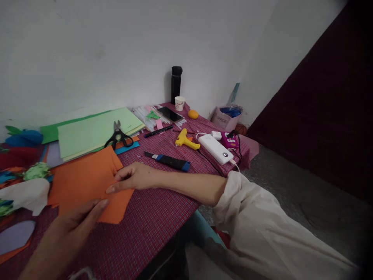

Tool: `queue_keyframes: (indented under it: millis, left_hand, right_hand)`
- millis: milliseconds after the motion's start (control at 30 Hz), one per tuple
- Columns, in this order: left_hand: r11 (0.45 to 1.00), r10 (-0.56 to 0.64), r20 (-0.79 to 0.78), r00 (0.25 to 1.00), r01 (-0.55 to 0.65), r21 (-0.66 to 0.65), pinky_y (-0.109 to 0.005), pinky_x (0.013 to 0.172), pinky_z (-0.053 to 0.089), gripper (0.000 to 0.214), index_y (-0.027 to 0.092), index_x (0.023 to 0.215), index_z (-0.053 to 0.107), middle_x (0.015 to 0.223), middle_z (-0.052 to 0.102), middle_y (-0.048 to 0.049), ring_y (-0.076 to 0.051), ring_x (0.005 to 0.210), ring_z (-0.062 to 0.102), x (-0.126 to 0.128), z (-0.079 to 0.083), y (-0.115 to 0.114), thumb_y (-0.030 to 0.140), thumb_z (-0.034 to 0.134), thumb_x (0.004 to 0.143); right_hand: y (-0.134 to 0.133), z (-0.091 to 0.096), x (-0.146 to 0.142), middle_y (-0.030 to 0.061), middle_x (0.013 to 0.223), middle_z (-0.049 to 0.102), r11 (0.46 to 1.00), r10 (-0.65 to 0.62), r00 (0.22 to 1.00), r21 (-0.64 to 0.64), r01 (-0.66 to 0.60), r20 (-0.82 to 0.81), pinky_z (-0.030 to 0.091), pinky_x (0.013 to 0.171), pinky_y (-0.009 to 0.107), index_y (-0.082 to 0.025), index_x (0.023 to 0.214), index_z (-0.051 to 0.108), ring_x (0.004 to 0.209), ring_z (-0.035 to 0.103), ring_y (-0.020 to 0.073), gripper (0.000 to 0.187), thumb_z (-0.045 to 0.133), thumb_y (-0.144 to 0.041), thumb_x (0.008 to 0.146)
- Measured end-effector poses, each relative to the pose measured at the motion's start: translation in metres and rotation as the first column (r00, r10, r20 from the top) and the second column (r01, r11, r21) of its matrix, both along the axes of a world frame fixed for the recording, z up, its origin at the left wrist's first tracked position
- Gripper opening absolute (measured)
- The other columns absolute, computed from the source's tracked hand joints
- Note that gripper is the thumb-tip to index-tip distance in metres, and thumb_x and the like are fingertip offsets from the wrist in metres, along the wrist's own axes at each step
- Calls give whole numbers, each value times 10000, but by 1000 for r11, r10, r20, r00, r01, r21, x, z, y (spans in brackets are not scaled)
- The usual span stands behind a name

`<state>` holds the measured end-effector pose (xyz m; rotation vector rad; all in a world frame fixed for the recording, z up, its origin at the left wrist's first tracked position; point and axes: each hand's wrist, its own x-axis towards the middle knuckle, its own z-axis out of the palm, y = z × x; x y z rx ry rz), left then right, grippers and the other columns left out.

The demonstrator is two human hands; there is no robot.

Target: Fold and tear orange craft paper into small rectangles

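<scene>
Orange paper (78,177) lies at the left of the table, its near part raised between my hands. My left hand (68,229) pinches the near edge, thumb on top. My right hand (131,177) grips the right side of the sheet, with thumb and fingers closed on it. Whether there is one sheet or a few layers I cannot tell. Black-handled scissors (118,136) rest on a stack of pale green sheets (87,132) behind the paper. Just beyond my right forearm is a utility knife (169,161) with its blade out.
A yellow glue gun (186,140), white power bank (215,148) and purple power strip (230,140) with cables stand to the right. Glue sticks (145,116), a phone (169,114), paper cup (180,103) and black bottle (176,83) are at the back. Paper scraps (36,171) lie left.
</scene>
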<state>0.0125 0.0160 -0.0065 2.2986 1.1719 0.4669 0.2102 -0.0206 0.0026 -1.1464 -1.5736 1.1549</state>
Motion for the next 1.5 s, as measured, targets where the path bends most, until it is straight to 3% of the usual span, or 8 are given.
queue_keyframes:
  millis: [200,433,667,833,1100,1333,1500]
  left_hand:
    - [978,66,-56,996,-75,-194,-261,677,477,325,280,806,641,806,669,83,-226,851,587,5,9,-5,530,481,673]
    - [976,8,-22,1000,-13,-216,-300,769,463,399,238,852,653,859,671,46,-245,923,570,15,18,-10,526,445,672]
    - [969,-16,-93,996,-7,-247,-300,839,430,408,235,887,649,992,637,32,-237,1019,525,8,7,-1,521,462,664]
    - [963,-46,-144,989,5,-271,-306,864,407,427,238,928,630,1043,612,38,-228,1041,510,6,2,2,532,451,675]
    - [975,-110,-146,983,78,-209,-257,686,447,419,193,837,620,790,656,19,-228,843,572,6,13,-4,522,391,716]
    - [978,-184,-121,975,169,-125,-199,532,375,392,160,671,584,621,576,26,-145,613,522,8,21,-10,447,342,785]
    - [979,-119,-73,990,105,-173,-177,494,329,365,151,603,590,551,579,29,-100,528,488,3,33,-7,404,390,774]
  right_hand:
    - [2,-5,-3,-61,590,474,997,13,999,-83,-9,50,270,511,182,-131,683,596,577,394,54,255,602,-385,668]
    - [5,-13,-5,-38,657,549,998,42,998,-49,-39,56,325,567,174,-113,756,617,636,461,64,222,585,-326,703]
    - [6,-14,-7,-20,732,580,994,101,995,-34,-101,-23,380,669,167,-108,765,599,699,511,66,150,574,-249,718]
    - [10,-19,-7,-17,714,580,995,98,995,-26,-97,18,375,644,165,-99,748,602,681,507,66,140,580,-232,712]
    - [7,-6,9,-14,630,544,999,-24,998,-36,22,-51,358,550,188,-115,697,597,581,460,73,285,583,-400,680]
    - [4,-9,6,-33,593,506,994,108,990,3,-109,89,326,508,183,-110,706,611,535,407,60,250,594,-358,679]
    - [8,-8,9,-32,564,494,1000,-19,999,8,19,49,319,501,190,-108,698,611,513,388,59,258,581,-365,689]
